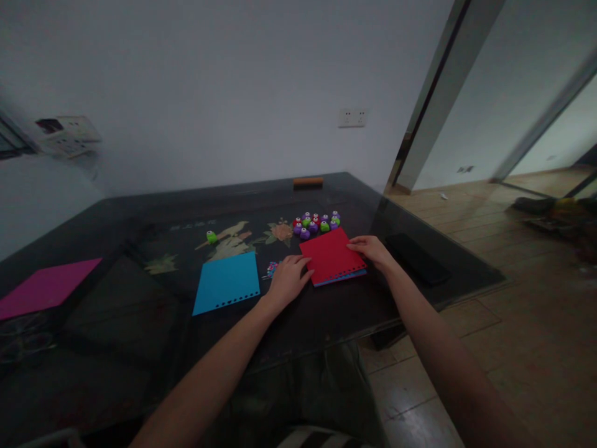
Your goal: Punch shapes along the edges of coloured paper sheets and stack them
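Note:
A red sheet of paper (330, 254) with a row of punched holes lies on top of a blue sheet (349, 277), whose lower edge sticks out. My left hand (290, 277) grips its left edge, thumb and fingers at the rim. At the right edge, my right hand (369, 249) pinches the red paper between thumb and fingers. Beside my left hand sits a small pile of pink, blue and white bits (272, 269), partly hidden. Another blue punched sheet (227, 283) lies to the left. Behind the red paper are several purple, green and red toy balls with eyes (313, 227).
A pink sheet (49, 287) lies at the far left of the dark, flower-printed table (140, 214). One green ball (211, 237) sits apart behind the blue sheet. A brown cylinder (308, 182) rests near the wall. A black flat object (416, 258) lies right of my right hand.

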The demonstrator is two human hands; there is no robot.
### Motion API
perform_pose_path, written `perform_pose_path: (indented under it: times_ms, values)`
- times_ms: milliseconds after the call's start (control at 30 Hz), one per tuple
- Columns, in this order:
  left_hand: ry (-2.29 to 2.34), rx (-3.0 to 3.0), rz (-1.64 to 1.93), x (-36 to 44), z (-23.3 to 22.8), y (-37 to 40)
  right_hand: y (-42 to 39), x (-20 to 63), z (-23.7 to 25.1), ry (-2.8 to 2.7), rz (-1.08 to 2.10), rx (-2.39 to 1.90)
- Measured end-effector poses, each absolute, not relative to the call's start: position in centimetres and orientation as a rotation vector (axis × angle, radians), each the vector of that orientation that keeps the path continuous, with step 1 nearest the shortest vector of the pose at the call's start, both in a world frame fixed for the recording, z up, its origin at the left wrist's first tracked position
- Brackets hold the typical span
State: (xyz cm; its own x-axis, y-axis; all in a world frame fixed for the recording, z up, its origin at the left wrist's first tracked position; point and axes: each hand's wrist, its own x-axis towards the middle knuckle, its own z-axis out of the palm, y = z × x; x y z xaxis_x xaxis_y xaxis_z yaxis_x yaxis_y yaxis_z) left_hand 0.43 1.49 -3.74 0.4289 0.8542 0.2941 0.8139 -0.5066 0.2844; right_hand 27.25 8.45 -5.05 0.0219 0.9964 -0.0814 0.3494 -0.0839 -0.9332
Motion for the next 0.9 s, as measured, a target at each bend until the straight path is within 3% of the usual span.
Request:
perform_pose_path:
  times_ms: [700,900]
  values:
    - [1.527,2.593,0.579,0.4,-4.5,1.6,7.8,27.0,-4.4,-1.476,1.036,-1.547]
    - [1.54,2.596,0.575,0.5,-4.4,1.5,7.8,27.3,-4.0,-1.502,0.814,-1.677]
